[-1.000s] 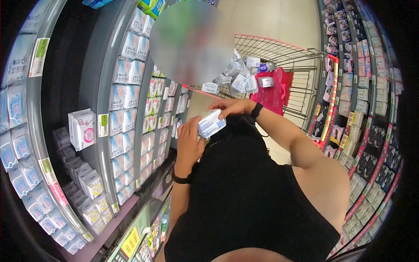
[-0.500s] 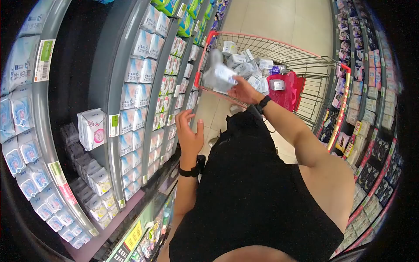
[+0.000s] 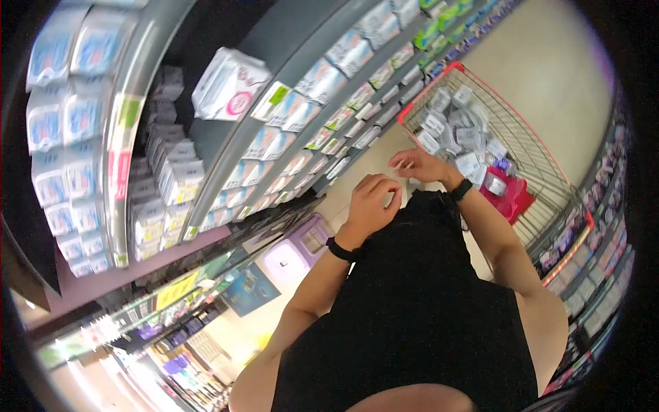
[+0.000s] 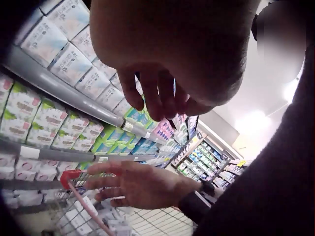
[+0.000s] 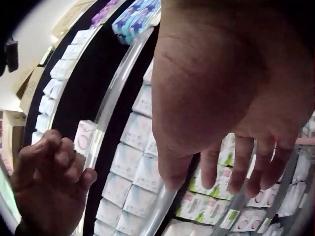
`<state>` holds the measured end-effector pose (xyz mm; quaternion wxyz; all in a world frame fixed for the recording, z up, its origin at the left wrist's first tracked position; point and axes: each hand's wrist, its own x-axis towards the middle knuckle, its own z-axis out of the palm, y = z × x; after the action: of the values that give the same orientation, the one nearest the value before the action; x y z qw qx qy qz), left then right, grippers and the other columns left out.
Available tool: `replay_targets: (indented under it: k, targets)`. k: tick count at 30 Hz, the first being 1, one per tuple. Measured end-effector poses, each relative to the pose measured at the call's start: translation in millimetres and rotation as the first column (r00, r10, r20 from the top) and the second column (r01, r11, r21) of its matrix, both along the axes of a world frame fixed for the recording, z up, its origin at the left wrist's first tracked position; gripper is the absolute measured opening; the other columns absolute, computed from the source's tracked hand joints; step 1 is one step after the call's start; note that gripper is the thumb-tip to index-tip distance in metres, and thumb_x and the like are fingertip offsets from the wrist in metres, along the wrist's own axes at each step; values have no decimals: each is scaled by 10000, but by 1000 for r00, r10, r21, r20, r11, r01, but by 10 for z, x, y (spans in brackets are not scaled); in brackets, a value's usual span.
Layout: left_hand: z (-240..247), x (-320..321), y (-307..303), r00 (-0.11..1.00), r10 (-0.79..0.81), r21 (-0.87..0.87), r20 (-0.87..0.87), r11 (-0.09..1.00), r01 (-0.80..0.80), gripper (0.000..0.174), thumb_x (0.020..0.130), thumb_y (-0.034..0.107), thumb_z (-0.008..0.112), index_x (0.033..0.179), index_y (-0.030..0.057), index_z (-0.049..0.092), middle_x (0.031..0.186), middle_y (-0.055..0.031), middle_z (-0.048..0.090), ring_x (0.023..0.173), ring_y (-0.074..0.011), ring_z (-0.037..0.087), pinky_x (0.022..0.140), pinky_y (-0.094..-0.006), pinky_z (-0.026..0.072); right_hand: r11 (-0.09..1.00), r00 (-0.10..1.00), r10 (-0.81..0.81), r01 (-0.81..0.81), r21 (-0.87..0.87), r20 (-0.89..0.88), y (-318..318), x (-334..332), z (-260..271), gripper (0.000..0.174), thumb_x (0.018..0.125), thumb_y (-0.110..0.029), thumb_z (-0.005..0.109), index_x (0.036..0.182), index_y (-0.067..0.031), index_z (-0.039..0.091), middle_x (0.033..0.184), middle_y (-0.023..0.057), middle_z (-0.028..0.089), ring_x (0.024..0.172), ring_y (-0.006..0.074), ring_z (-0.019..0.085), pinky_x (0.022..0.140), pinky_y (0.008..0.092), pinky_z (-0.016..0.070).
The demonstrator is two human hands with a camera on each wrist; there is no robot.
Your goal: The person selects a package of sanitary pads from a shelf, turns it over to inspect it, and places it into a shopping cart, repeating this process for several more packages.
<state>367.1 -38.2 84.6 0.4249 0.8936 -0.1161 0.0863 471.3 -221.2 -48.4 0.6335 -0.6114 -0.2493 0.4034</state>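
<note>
My left hand hovers before the waist with its fingers loosely bent and nothing in them. Close beside it is my right hand, also bare, its fingers relaxed and slightly spread. The wrist views show both palms with no item in them. Just past the right hand stands a wire shopping cart with a red rim. Inside it lie a heap of small white packs and a pink-red bag.
Shelves of wrapped packs run along the left. One white pack with a pink circle sticks out from a dark shelf gap. A purple-and-white box is on the floor at lower left. More shelves line the right side.
The right hand carried a white pack from both hands to the cart, let it go there, and came back near the left hand. The head view has turned left, toward the shelves.
</note>
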Motion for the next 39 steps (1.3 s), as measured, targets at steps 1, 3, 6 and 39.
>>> replay_targets:
  k: [1,3,6,39]
  targets:
    - [27,-48,76,999,30,-8,12,1000,-30,104,789,23,719,868,45,655,815,-96,660,746,-256,659,687,-346,525,999,1000,-2,1,53,11,145,-14,164,235,946,-179,706,1129,-33,685,1017,37,705,913,126,648,818,296,531]
    - [56,-162,240,994,106,-40,14,994,-105,96,792,13,712,863,43,655,802,-98,658,721,-249,661,670,-339,525,996,999,-19,15,84,50,394,-10,362,210,950,-167,698,1111,-33,682,1008,36,697,907,119,639,805,296,529]
    - [-1,-440,509,974,224,-107,-19,968,-225,95,787,-3,702,851,43,649,784,-100,648,706,-250,658,658,-341,520,997,990,-13,2,76,142,710,4,754,148,967,-123,662,1078,-26,668,970,27,675,895,98,616,788,282,513]
    - [-106,-2440,3368,813,570,-185,123,817,-546,69,806,69,697,859,50,659,768,-97,657,700,-270,667,653,-364,527,982,163,-169,-60,180,972,4245,-788,3532,813,713,-221,873,1409,-40,494,1410,167,473,1232,313,507,994,389,446]
